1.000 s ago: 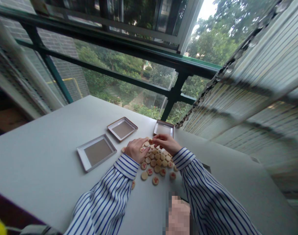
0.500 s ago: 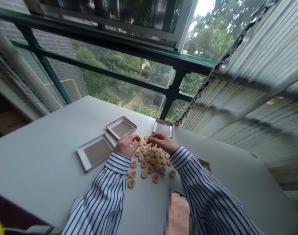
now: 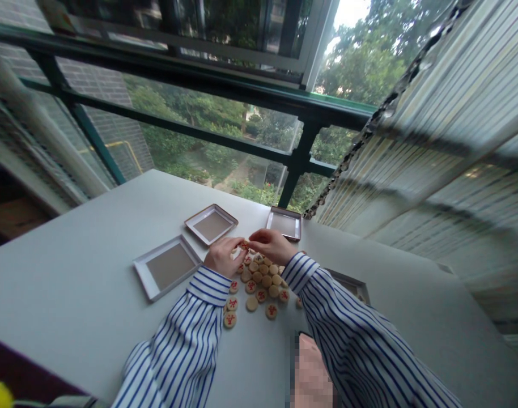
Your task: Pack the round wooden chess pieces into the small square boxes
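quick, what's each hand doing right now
Left hand: fingers pinched on a wooden disc.
Right hand: fingertips at the same disc; grip cannot be told.

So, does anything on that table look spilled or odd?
The round wooden game pieces lie in a loose heap on the table, some blank side up, a few strayed beside the left sleeve. The left hand and right hand meet at its far edge.

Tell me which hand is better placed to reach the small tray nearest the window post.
Right, probably. The right hand lies just short of the small tray; the left hand sits farther off, nearer the two wider trays.
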The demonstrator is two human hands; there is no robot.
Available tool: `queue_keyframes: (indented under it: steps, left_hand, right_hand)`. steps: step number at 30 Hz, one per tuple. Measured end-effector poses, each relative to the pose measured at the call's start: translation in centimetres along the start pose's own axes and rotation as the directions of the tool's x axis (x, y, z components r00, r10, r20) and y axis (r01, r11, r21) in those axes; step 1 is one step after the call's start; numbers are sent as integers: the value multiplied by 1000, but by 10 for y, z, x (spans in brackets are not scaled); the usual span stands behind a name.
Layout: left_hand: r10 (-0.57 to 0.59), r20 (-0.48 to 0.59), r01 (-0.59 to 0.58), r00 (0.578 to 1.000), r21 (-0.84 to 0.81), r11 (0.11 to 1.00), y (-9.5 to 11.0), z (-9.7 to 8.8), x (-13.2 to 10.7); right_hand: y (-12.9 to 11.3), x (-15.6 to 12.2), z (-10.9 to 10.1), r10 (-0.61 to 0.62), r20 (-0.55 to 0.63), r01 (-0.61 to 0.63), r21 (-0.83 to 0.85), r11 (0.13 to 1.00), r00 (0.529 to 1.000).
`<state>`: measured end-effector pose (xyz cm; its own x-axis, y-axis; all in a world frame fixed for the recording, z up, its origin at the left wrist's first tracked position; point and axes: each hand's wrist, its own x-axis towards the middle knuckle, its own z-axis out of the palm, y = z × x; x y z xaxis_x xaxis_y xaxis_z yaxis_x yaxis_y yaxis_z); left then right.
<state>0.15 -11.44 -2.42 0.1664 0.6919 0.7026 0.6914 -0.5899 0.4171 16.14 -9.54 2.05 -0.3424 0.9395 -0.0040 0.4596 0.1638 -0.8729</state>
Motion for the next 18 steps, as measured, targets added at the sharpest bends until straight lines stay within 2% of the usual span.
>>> queue_keyframes:
  steps: [2, 5, 6, 12, 18]
  left_hand:
    - [-15, -11, 15, 1000, 2, 1000, 0, 0, 0]
    - [-51, -17, 52, 999, 26, 998, -3, -2, 0]
    - [-69, -12, 69, 998, 40, 997, -4, -2, 0]
    - [-189, 46, 180, 981, 152, 972, -13, -5, -3]
    - [-222, 59, 206, 973, 198, 958, -19, -8, -4]
  right_hand:
    - [-3, 4, 3, -6, 19, 7, -15, 1000, 1000]
    - [-2, 12, 5, -25, 21, 29, -172, 985, 999]
    - [1, 16, 4, -32, 7, 33, -267, 963, 999]
    - [15, 43, -2, -3, -67, -30, -482, 876, 998]
    - [15, 53, 4, 26, -58, -57, -657, 751, 998]
